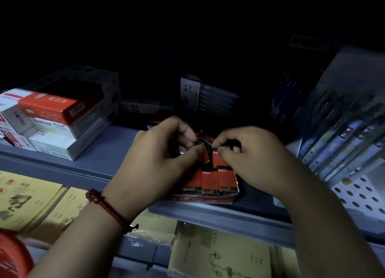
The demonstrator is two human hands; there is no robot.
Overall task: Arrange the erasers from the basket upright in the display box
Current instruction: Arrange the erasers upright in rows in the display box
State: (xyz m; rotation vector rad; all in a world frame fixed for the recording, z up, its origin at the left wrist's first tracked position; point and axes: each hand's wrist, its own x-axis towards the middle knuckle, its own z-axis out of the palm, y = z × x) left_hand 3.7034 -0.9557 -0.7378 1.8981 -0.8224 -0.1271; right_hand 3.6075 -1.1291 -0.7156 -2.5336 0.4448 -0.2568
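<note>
A red-and-black paper-sleeved eraser (208, 152) is pinched between both hands over the middle of a low red cardboard display box (203, 200). It is held tilted, with its lower end down among the other erasers. The left hand (158, 159), with a red braided cord bracelet (108, 209) at its wrist, is curled, and its thumb and fingertips are closed on the eraser's left side. The right hand (250, 159) is curled too, with thumb and forefinger nipped on the eraser's top end. The display box is set at the near edge of a grey-blue shelf board (108, 150). A near row of three red 2B-marked erasers (210, 183) is seen upright in it, side by side and touching. The rows behind are hidden by the hands. A stack of orange-red and white cardboard boxes (52, 109) is piled at the far left of the shelf. Clear-fronted pen packs (343, 136) are leaned in a row at the right, above a white perforated panel (358, 196). Yellow printed paper packs (31, 200) are laid on the lower shelf at the near left. A red rounded container (12, 257) is cut off by the near left corner. The far part of the shelf is too dark to be read.
</note>
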